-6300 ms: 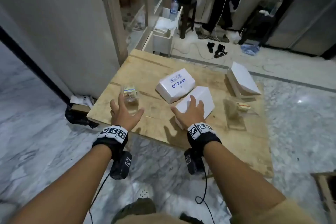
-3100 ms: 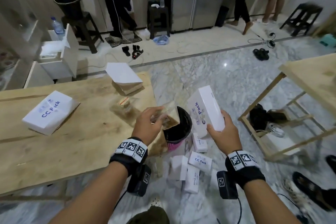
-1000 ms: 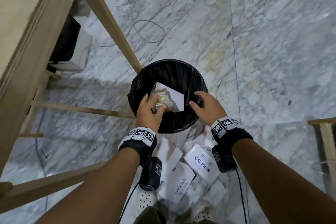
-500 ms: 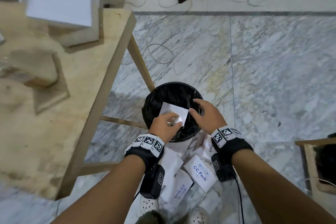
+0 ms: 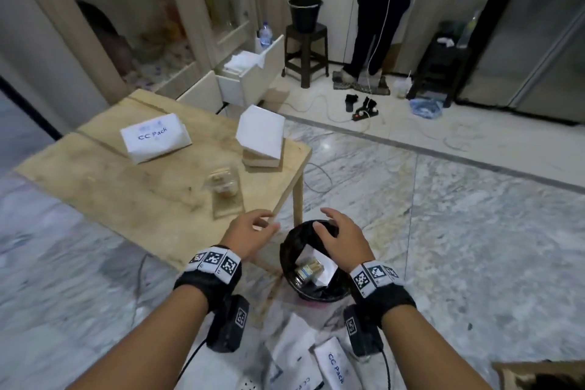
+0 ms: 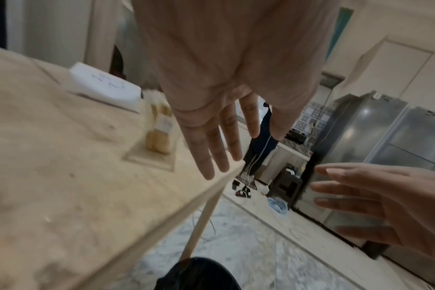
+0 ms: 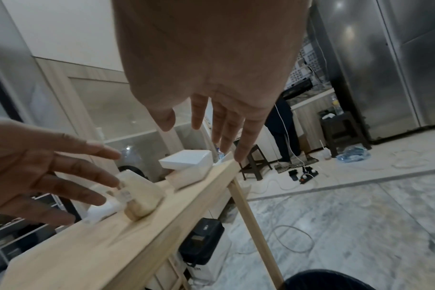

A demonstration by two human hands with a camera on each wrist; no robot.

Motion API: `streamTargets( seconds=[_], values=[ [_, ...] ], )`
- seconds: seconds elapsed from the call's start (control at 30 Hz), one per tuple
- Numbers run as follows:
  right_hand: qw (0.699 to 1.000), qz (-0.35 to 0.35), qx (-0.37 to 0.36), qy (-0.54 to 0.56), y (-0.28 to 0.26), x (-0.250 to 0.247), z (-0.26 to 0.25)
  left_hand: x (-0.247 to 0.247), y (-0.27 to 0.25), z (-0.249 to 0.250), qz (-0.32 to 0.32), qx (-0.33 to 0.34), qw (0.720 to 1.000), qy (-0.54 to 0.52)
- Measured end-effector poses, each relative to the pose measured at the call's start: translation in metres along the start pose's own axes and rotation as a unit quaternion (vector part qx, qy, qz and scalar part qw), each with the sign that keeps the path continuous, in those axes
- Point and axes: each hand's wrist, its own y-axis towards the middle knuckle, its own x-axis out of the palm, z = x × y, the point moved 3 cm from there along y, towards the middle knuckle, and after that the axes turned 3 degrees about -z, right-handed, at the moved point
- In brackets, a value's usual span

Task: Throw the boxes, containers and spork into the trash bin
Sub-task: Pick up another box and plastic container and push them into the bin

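Observation:
The black trash bin stands on the floor by the wooden table's front right leg. Inside it lie a white box and a clear container. My right hand hovers over the bin, fingers spread and holding nothing. My left hand is just above the table's near corner, also with nothing in it. On the table are a "CC Pack" box, an open-lidded white box and a clear food container. In the left wrist view the fingers are straight, short of the container.
Several "CC Pack" boxes lie on the floor at my feet beside the bin. A person stands at the far counter near a stool with a black bucket. A power strip and cables lie on the floor beyond the table.
Both hands have lifted out of the bin and let go; the white box and clear container now lie inside it. My view has swung up toward the table.

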Motion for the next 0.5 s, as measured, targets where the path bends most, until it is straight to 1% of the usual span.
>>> streamTargets(
  seconds=[0.07, 0.17, 0.23, 0.3, 0.4, 0.5],
  values=[
    [1.0, -0.003, -0.008, 0.002, -0.005, -0.001, -0.019, -0.033, -0.01, 0.003, 0.034, 0.002, 0.999, -0.004],
    [1.0, -0.005, -0.017, -0.005, -0.007, 0.001, -0.039, -0.073, -0.018, 0.005, 0.106, 0.026, 0.994, 0.003],
    [1.0, -0.003, -0.018, -0.016, -0.006, 0.003, -0.047, -0.093, -0.022, 0.007, 0.149, 0.035, 0.988, 0.001],
    [0.999, -0.008, -0.016, -0.028, -0.001, 0.007, -0.054, -0.107, -0.018, 0.005, 0.173, 0.038, 0.984, 0.017],
    [0.998, -0.019, -0.013, -0.051, 0.014, 0.013, -0.066, -0.12, -0.003, -0.002, 0.17, 0.036, 0.984, 0.041],
    [0.998, -0.006, -0.004, -0.059, 0.035, 0.015, -0.078, -0.127, 0.021, -0.007, 0.13, 0.024, 0.99, 0.052]
  ],
)
